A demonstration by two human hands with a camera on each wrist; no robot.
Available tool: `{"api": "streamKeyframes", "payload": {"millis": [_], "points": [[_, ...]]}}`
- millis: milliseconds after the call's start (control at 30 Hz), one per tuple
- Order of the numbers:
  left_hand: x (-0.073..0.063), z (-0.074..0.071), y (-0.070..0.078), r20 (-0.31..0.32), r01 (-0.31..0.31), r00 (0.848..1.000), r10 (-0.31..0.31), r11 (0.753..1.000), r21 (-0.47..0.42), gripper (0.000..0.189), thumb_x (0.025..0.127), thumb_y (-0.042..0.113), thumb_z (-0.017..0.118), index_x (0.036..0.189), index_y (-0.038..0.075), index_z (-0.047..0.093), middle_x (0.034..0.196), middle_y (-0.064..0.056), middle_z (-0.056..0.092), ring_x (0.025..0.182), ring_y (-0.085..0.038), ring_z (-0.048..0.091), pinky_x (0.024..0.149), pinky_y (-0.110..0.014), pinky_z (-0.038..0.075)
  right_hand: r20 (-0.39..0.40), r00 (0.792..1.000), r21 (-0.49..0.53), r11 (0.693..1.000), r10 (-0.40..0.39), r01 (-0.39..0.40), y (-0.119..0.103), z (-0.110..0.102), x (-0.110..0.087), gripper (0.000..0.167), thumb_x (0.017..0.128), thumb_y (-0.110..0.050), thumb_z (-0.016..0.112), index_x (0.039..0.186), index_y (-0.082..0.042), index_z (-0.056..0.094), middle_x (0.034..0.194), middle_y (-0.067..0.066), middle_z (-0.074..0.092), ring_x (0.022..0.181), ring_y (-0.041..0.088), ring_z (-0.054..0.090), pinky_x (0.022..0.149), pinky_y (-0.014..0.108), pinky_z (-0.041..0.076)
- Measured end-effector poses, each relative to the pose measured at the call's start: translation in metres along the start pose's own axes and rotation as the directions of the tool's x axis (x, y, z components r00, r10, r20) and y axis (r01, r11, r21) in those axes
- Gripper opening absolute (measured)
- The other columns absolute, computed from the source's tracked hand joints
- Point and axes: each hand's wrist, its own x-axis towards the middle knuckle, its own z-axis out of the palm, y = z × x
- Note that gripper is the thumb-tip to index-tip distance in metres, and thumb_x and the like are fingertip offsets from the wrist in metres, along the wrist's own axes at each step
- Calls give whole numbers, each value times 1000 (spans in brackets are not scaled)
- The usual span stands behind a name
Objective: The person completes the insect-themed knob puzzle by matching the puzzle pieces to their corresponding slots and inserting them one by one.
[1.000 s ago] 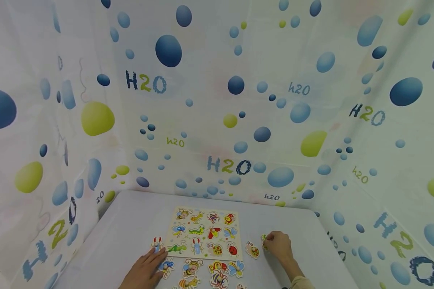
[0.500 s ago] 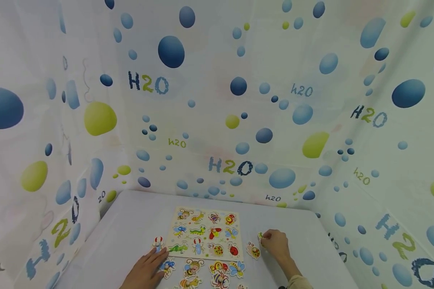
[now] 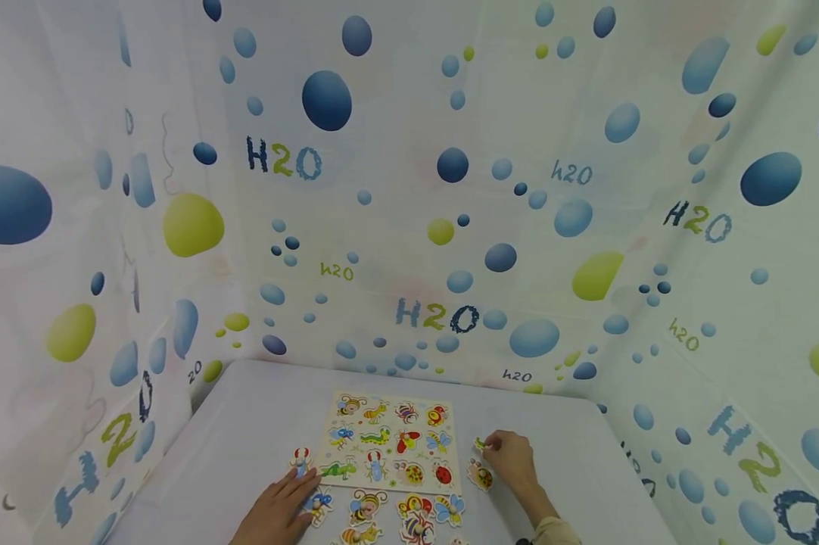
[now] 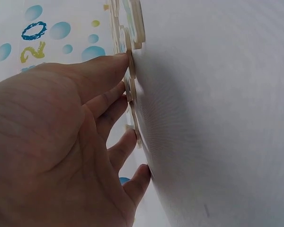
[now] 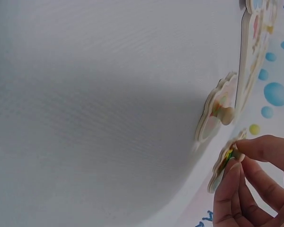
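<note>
My right hand (image 3: 512, 458) pinches a green insect puzzle piece (image 3: 479, 444) by its knob, to the right of the puzzle board (image 3: 355, 483). In the right wrist view, thumb and fingers close round the knob, and the scalloped piece (image 5: 217, 182) is tilted. A ladybug piece (image 3: 481, 475) lies between that hand and the board. My left hand (image 3: 276, 507) rests with fingers extended at the board's lower left corner, over a blue insect piece (image 3: 321, 503). In the left wrist view, the left hand's fingertips (image 4: 128, 142) touch the edges of pieces.
Several loose pieces, among them a bee (image 3: 367, 506), a spider (image 3: 418, 528) and a blue-winged insect (image 3: 449, 509), lie below the board. A red-horned beetle piece (image 3: 300, 459) sits at its left. Behind the white table (image 3: 266, 393) hangs a bubble-print curtain (image 3: 382, 250).
My right hand has moved left toward the board, carrying the green insect piece, which shows more now. The left hand has stayed in place. The head view has shifted slightly.
</note>
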Motion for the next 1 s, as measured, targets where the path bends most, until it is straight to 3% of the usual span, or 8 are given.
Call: {"api": "streamKeyframes", "payload": {"millis": [567,1000], "points": [[-2,-1,0,-5,-12,1000,12,1000,-3,61,94,33,76,148,10,59,155,-6,54,150,-42,38,117,-69,31,-6,998,7,998,-62,62,-13,6,1,12,78,-3,80,85,-12,78,75,-4,65,67,11,57,57,27,48],[-2,-1,-3,-1,-28,1000,28,999,-20,61,94,32,76,147,8,59,155,-8,54,149,-43,38,115,-71,31,28,998,33,998,-51,50,-29,14,4,8,83,-8,81,88,-14,78,78,-5,64,71,12,57,60,28,49]]}}
